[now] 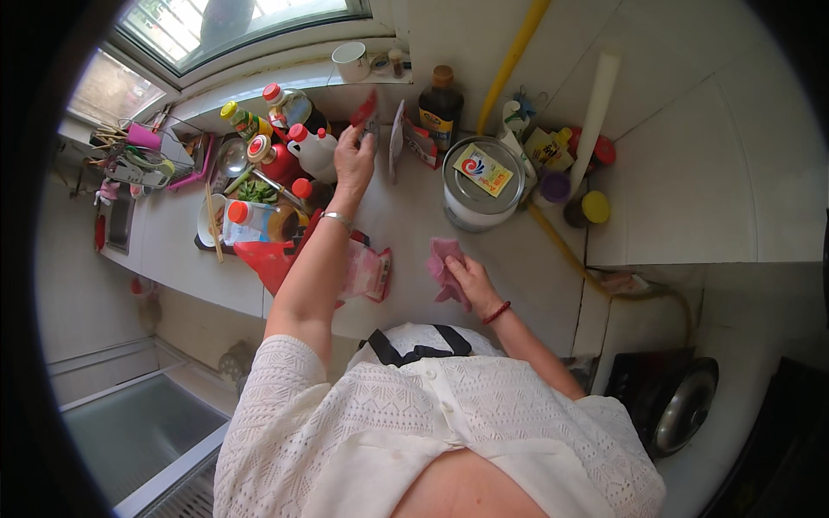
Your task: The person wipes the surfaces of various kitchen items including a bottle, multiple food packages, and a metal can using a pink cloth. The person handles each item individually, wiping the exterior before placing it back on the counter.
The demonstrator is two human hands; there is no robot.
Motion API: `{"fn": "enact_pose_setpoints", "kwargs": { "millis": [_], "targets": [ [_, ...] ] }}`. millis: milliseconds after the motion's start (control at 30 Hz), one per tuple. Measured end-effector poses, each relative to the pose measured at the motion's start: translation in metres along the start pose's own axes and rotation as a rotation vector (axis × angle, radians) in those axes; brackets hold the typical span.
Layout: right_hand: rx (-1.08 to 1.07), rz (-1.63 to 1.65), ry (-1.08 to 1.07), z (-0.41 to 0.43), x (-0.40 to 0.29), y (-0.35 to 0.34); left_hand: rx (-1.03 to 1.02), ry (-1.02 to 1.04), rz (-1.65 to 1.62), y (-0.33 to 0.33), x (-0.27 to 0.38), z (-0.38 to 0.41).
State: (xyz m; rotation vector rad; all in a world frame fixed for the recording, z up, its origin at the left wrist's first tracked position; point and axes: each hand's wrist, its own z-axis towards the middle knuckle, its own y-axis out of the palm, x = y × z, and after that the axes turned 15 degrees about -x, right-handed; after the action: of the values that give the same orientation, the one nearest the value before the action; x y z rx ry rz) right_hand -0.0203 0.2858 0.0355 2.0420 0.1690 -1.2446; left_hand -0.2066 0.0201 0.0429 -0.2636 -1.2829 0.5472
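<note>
My left hand (354,162) reaches to the back of the counter, its fingers closed on a small packet with a red top (365,111). Motion blurs that packet, so its contents cannot be told. Just right of it, another packet (396,142) stands on edge, with a red and white packet (421,146) behind. In my right hand (478,285), a crumpled pink cloth (445,269) hangs over the front of the counter. Below my left forearm lie a red plastic bag (269,262) and a pink and white printed packet (369,270).
A lidded tin (476,213) with a yellow sachet (483,169) on top stands right of centre, before a dark sauce bottle (442,103). Several bottles, including a white jug (314,155), crowd the left beside a bowl (210,223) with chopsticks. A yellow hose (570,256) runs along the right.
</note>
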Motion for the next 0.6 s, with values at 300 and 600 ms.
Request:
{"fn": "enact_pose_setpoints", "kwargs": {
  "millis": [300, 600],
  "targets": [
    [-0.029, 0.098, -0.006, -0.005, -0.010, 0.007, 0.099, -0.040, -0.564, -0.054, 0.118, -0.088],
    [-0.127, -0.135, -0.278, -0.025, -0.091, 0.046, -0.091, -0.138, -0.977, -0.063, 0.163, -0.160]
  ]
}}
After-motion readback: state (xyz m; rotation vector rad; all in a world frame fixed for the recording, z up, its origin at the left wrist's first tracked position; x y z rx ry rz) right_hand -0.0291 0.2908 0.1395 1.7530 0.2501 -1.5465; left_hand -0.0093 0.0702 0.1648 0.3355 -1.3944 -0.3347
